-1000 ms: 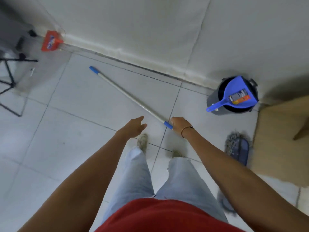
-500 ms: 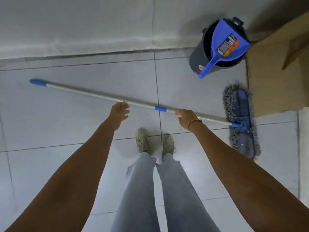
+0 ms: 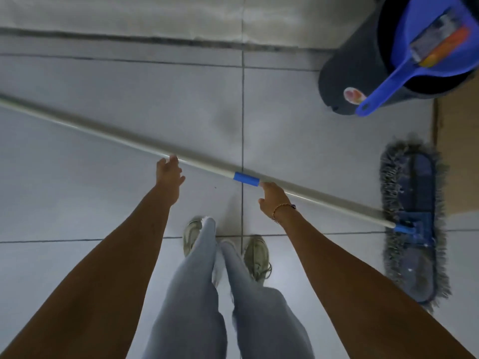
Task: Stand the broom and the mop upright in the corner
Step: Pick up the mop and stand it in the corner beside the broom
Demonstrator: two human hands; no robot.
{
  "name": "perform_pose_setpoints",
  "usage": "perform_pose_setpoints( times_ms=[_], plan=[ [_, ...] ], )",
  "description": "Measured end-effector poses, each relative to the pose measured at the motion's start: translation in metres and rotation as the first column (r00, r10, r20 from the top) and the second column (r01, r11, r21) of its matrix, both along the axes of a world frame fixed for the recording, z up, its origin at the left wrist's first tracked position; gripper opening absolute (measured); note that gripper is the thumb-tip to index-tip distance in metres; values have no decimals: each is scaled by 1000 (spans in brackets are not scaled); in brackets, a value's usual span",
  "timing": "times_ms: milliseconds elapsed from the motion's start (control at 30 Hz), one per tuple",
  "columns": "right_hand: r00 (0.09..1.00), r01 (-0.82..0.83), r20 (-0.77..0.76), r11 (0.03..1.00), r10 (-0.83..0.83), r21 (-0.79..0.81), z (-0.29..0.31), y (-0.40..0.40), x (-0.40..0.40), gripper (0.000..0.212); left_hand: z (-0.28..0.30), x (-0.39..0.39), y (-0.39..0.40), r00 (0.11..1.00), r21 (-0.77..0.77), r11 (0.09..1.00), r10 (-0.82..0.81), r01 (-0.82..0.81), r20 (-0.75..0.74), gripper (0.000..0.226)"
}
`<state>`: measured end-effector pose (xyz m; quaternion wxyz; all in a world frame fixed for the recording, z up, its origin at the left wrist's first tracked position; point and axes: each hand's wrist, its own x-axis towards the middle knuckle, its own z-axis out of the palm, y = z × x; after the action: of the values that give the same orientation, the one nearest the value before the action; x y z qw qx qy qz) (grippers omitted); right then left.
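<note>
Mop (image 3: 409, 224) flat on tiles, bucket (image 3: 363, 60) with dustpan (image 3: 425, 40) nearby; left hand (image 3: 168, 174), right hand (image 3: 272, 198) loosely open at its pole.

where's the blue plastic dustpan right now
In the head view it is at the top right: the blue plastic dustpan sits in the dark round bucket by the wall, beyond the grey fringed mop head.

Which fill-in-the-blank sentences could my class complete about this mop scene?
1. The mop handle lies on the tiled ____.
2. The blue dustpan sits in a dark ____.
3. The band on the handle beside the right hand is coloured ____.
4. The left hand touches the handle with its ____.

Missing words: floor; bucket; blue; fingertips
</note>
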<state>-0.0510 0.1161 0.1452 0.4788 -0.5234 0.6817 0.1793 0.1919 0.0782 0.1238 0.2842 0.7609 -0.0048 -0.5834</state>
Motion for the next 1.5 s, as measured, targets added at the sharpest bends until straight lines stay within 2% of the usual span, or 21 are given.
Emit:
perform_pose_setpoints(
  times_ms=[67, 167, 233, 300, 367, 433, 567, 667, 767, 833, 967, 1033, 1100, 1200, 1367, 1500],
  plan=[
    [998, -57, 2, 997, 57, -52, -42, -7, 6, 49, -48, 3, -9, 998, 63, 998, -20, 17, 55, 60],
    [972, -235, -27, 964, 234, -122, -122, -21, 19, 48, -119, 17, -26, 989, 121, 990, -84, 69, 121, 64],
    [953, -302, -58, 949, 298, -88, -158, -31, 24, 45, -150, 26, -36, 983, 106, 986, 113, -129, 141, 65],
    [948, -310, -88, 950, 306, -34, -188, -35, 32, 42, -174, 36, -40, 937, 35, 937, 344, -346, 61, 54],
    [945, -310, -116, 951, 306, -10, -195, -37, 35, 38, -175, 39, -44, 890, -36, 890, 453, -455, -57, 46],
    [957, -277, -94, 961, 274, -19, -183, -37, 34, 36, -156, 39, -45, 875, -78, 873, 474, -482, -99, 50],
    [972, -232, -68, 964, 224, -131, -104, -42, 16, 31, -60, 29, -56, 905, -185, 886, 410, -425, -115, 53],
    [987, -160, -55, 965, 152, -209, -23, -44, -3, 29, 42, 10, -61, 934, -341, 872, 301, -351, -191, 33],
    [999, -26, -31, 964, 18, -263, 59, -46, -28, 26, 149, -17, -66, 969, -503, 838, 113, -211, -218, 15],
    [996, 84, -16, 957, -93, -276, 116, -48, -47, 23, 221, -42, -69, 983, -606, 794, -61, -59, -175, 7],
    [953, 297, 36, 898, -302, -324, 247, -45, -91, 21, 378, -107, -80, 934, -750, 645, -339, 146, -109, 5],
    [928, 364, 61, 859, -367, -361, 294, -43, -105, 18, 438, -137, -87, 900, -806, 555, -431, 204, -69, 7],
    [883, 454, 91, 788, -460, -416, 345, -38, -118, 16, 500, -170, -92, 843, -854, 448, -538, 266, -20, 7],
    [809, 566, 164, 673, -564, -477, 418, -33, -132, 26, 590, -212, -100, 764, -893, 313, -644, 323, 51, 5],
    [705, 667, 261, 492, -659, -559, 497, -22, -142, 35, 689, -262, -101, 610, -918, 106, -775, 383, 166, 16],
    [651, 704, 331, 381, -683, -599, 529, -10, -154, 34, 736, -304, -88, 510, -918, -35, -823, 396, 252, 25]
  ],
)
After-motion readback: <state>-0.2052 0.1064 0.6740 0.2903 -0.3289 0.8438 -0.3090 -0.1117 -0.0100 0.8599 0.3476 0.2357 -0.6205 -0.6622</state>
